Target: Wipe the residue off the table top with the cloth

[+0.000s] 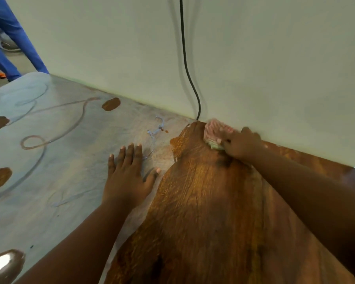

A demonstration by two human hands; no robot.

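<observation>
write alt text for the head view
A right hand presses a pink cloth to a wooden table top by the wall, wiping pale residue that coats the left part. The left hand rests flat beside it; a black cable hangs behind.

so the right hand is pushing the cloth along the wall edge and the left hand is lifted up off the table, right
Not quite. The head view shows the left hand resting flat on the table top, fingers spread, not lifted. The rest holds: the right hand is pushing the cloth along the wall edge.

Both forearms bare, left hand (129, 177) and right hand (242, 143) ungloved
</observation>
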